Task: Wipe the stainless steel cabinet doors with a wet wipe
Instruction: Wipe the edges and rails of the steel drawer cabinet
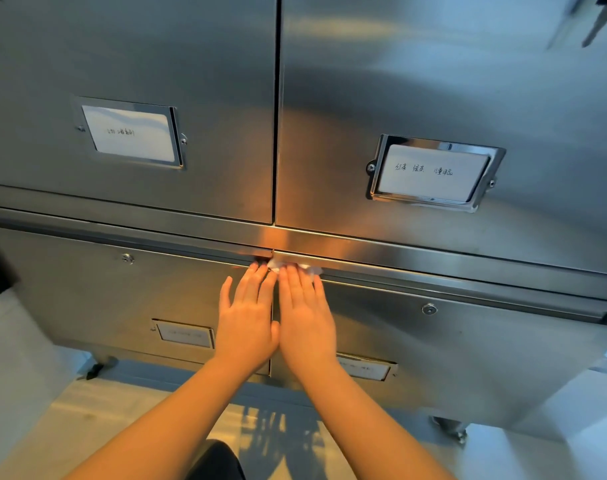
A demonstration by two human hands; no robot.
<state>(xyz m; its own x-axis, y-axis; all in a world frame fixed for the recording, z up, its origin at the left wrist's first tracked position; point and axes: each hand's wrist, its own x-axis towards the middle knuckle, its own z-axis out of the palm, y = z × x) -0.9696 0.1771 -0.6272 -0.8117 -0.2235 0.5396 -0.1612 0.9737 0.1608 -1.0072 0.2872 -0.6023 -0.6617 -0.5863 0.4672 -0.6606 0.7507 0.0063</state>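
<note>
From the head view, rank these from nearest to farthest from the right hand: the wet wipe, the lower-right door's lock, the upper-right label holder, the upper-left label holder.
1. Wet wipe: under the right hand's fingertips, at the lower door's top edge.
2. Lower-right lock: to the hand's right.
3. Upper-right label holder: above and right.
4. Upper-left label holder: above, far left.

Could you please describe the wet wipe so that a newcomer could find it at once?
Start at the cabinet's vertical centre seam and follow it down to the lower doors' top edge. There, under the right hand fingertips, lies the wet wipe, the only crumpled white thing on steel.
</note>
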